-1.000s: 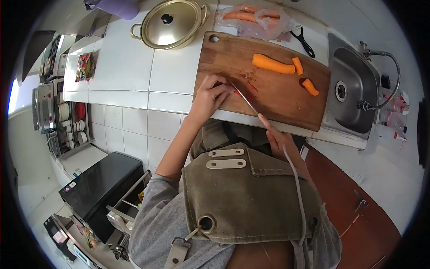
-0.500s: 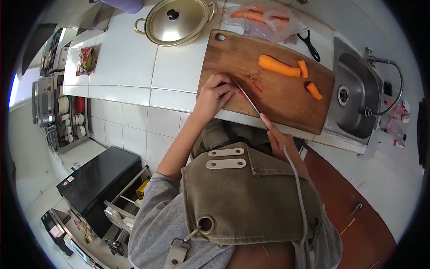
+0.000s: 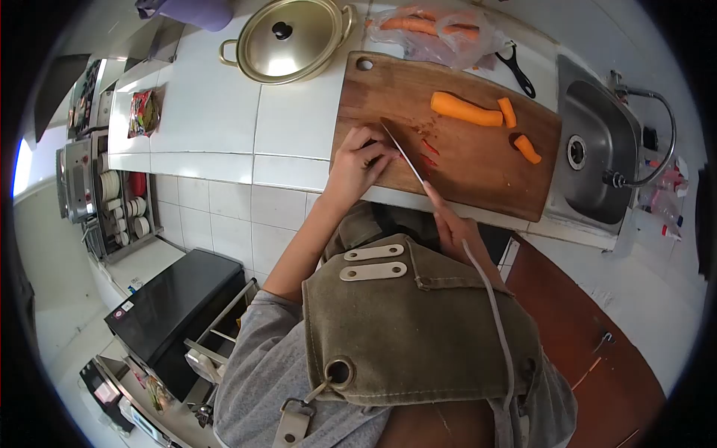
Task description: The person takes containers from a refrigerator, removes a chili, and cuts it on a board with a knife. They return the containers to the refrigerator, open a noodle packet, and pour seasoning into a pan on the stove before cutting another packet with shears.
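Note:
On the wooden cutting board (image 3: 373,97), my left hand (image 3: 360,166) is closed at the near left edge, its fingertips on a small red piece, probably chili, mostly hidden by the fingers. My right hand (image 3: 450,222) grips a knife (image 3: 405,157), whose blade slants up and left beside my left fingertips. Thin red slices (image 3: 429,147) lie just right of the blade. Farther back on the board are a peeled carrot (image 3: 466,110) and two short carrot pieces, one (image 3: 507,112) near its end and another (image 3: 527,148) closer to the right edge.
A lidded gold pot (image 3: 287,41) stands behind left. Behind the board are a plastic bag of carrots (image 3: 429,30) and a black peeler (image 3: 517,73). A sink (image 3: 597,149) adjoins the right side. A colourful packet (image 3: 144,113) lies far left on the counter.
My right hand and the knife have shifted slightly left and up. More red slices show right of the blade. My left hand stays in nearly the same place.

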Available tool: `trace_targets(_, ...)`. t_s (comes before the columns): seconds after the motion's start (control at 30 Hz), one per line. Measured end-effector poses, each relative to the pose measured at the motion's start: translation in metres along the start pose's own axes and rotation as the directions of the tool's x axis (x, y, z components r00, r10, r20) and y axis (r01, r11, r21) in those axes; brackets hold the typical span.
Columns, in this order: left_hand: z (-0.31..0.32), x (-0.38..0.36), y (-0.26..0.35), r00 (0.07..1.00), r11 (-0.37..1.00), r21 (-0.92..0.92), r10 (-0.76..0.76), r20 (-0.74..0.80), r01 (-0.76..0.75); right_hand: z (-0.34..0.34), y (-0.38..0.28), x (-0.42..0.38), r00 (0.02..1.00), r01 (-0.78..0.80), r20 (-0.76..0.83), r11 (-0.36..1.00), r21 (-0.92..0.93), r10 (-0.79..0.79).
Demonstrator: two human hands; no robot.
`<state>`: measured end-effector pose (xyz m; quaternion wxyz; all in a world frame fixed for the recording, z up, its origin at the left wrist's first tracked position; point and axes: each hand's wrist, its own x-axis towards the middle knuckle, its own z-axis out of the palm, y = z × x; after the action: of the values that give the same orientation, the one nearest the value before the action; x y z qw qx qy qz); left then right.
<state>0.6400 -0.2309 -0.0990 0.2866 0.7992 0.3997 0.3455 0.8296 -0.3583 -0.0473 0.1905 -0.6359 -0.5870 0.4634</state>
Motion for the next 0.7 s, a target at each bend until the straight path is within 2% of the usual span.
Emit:
trace_targets(0.13,0.001,-0.001,0.000,1.000,1.000,-0.002,-0.030,0.000,0.030,0.011,0.004,0.010,0.998,-0.031,-0.043,0.997,0.065,0.034)
trace_targets(0.17,0.003,-0.003,-0.001,1.000,1.000,-0.003,-0.024,0.007,0.024,0.020,0.015,0.014,0.952,0.217,-0.215,0.976,-0.032,-0.219)
trace_targets(0.2,0.004,-0.005,-0.003,0.999,0.999,0.016,-0.033,-0.008,0.033,0.025,0.021,0.016,0.814,0.431,-0.352,0.887,-0.169,-0.463)
trace_targets(0.23,0.005,-0.004,-0.004,0.999,0.999,0.036,-0.039,-0.026,0.040,0.024,0.021,0.010,0.810,0.429,-0.362,0.887,-0.170,-0.462)
trace_targets(0.27,0.004,-0.003,-0.004,0.999,0.999,0.037,-0.032,-0.021,0.033,0.023,0.022,-0.003,0.919,0.285,-0.262,0.955,-0.077,-0.295)
trace_targets(0.3,0.003,-0.003,-0.003,0.999,0.999,0.031,-0.040,-0.036,0.042,0.022,0.022,-0.012,0.983,0.119,-0.138,0.993,-0.002,-0.118)
trace_targets(0.37,0.001,-0.003,-0.003,0.998,0.999,0.022,-0.046,-0.046,0.047,0.018,0.019,-0.016,0.991,0.070,-0.117,0.997,-0.022,-0.072)
trace_targets(0.43,-0.004,0.000,-0.007,0.991,0.991,0.050,-0.122,-0.062,0.125,0.010,0.015,-0.020,0.995,0.024,-0.097,0.999,-0.047,-0.028)
trace_targets(0.5,-0.007,0.003,-0.007,0.991,0.991,0.039,-0.129,-0.041,0.130,-0.001,0.011,-0.025,0.993,-0.047,-0.108,0.998,0.036,0.050)
trace_targets(0.53,-0.008,0.005,-0.007,0.996,0.995,0.035,-0.089,-0.019,0.089,-0.007,0.008,-0.027,0.993,-0.045,-0.106,0.998,0.034,0.048)
trace_targets(0.6,-0.008,0.005,-0.003,0.999,0.998,0.031,-0.048,0.005,0.048,-0.018,0.006,-0.032,0.968,-0.051,-0.242,0.996,0.077,0.068)
trace_targets(0.63,-0.008,0.007,0.001,1.000,0.999,0.050,0.012,0.023,-0.013,-0.021,0.008,-0.034,0.967,-0.049,-0.246,0.996,0.077,0.067)
trace_targets(0.7,-0.006,0.011,0.010,0.996,0.995,0.066,0.076,0.040,-0.079,-0.030,0.015,-0.038,0.949,-0.021,-0.316,0.998,-0.066,-0.001)
